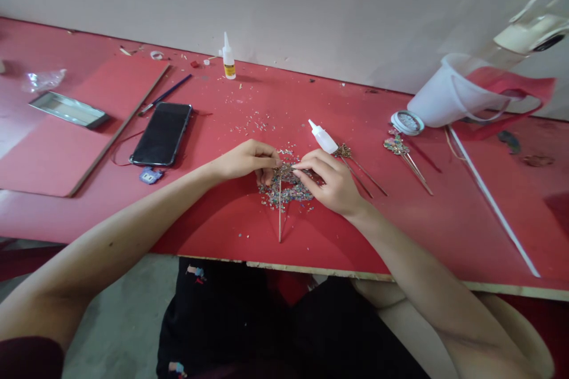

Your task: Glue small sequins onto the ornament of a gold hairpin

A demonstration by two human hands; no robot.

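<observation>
My left hand (pixel 255 160) is closed on the ornate metal head of a hairpin, whose thin prong (pixel 280 213) points down toward me. Over the same head, my right hand (pixel 326 177) has its thumb and forefinger pinched together; whatever lies between those fingertips is too small to name. Beneath both hands spreads a pile of small multicoloured chips (pixel 291 194) on the red table (pixel 222 219). Just beyond my right hand lies a white glue bottle (pixel 323 137), resting by a second hairpin (pixel 360 172) with two prongs.
A decorated hairpin (pixel 409 160) lies farther right, near a tipped white bucket (pixel 444 92) and a small round container (pixel 406 122). At the back stands another glue bottle (pixel 229 62). On the left are a phone (pixel 162 135), a brush (pixel 166 95), a red board (pixel 44 154) and a shallow box (pixel 69 109).
</observation>
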